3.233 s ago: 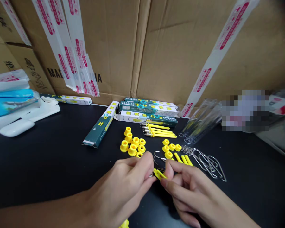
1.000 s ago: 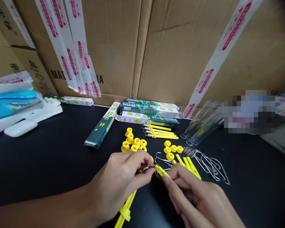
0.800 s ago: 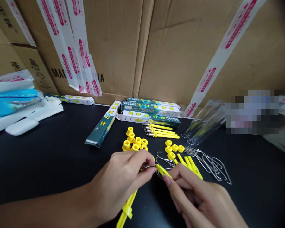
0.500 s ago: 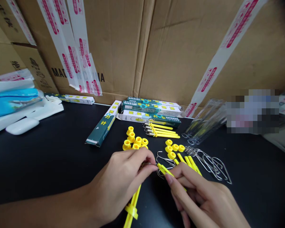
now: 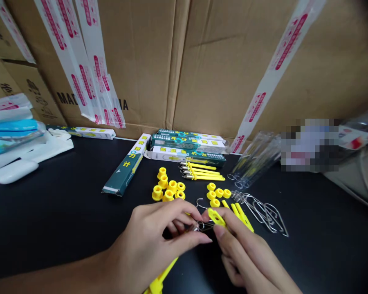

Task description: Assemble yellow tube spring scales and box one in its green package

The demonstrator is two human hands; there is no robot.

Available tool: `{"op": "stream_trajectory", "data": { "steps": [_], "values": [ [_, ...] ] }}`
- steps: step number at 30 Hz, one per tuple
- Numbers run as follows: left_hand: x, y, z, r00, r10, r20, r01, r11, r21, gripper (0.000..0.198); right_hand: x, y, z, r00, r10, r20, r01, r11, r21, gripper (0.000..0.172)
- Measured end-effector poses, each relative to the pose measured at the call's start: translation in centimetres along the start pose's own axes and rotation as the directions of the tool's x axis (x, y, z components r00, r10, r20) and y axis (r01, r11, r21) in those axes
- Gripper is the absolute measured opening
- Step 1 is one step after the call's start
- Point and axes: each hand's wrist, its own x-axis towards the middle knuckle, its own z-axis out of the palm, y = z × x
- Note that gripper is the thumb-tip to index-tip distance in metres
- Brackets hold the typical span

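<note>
cardboard carton (image 5: 135,73): "MAD…NA", tape over the middle | green box (image 5: 122,173): "力计"

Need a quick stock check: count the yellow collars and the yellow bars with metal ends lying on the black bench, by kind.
Yellow plastic collars, left cluster: 7
Yellow plastic collars, right cluster: 5
Yellow bars with metal ends, in the row: 4
Total: 16
</note>
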Motion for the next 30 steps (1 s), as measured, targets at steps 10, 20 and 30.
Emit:
{"op": "stream_trajectory", "data": {
  "steps": [10,20,30],
  "values": [
    [0.2,0.0,0.0,0.986,-0.147,0.082,0.151,0.987,-0.049,0.039,1.0,0.3,0.0,0.97,0.168,0.178,-0.18,0.982,0.058,0.047],
    [-0.4,0.4,-0.3,0.969,-0.118,0.216,0.084,0.983,0.163,0.047,1.0,0.2,-0.1,0.957,0.2,0.211,-0.223,0.97,0.095,0.048],
    [-0.6,0.3,-0.3,0.867,0.414,0.277,-0.497,0.696,0.518,0.029,1.0,0.2,-0.1,0.949,0.188,0.252,-0.227,0.964,0.137,0.055]
  ]
}}
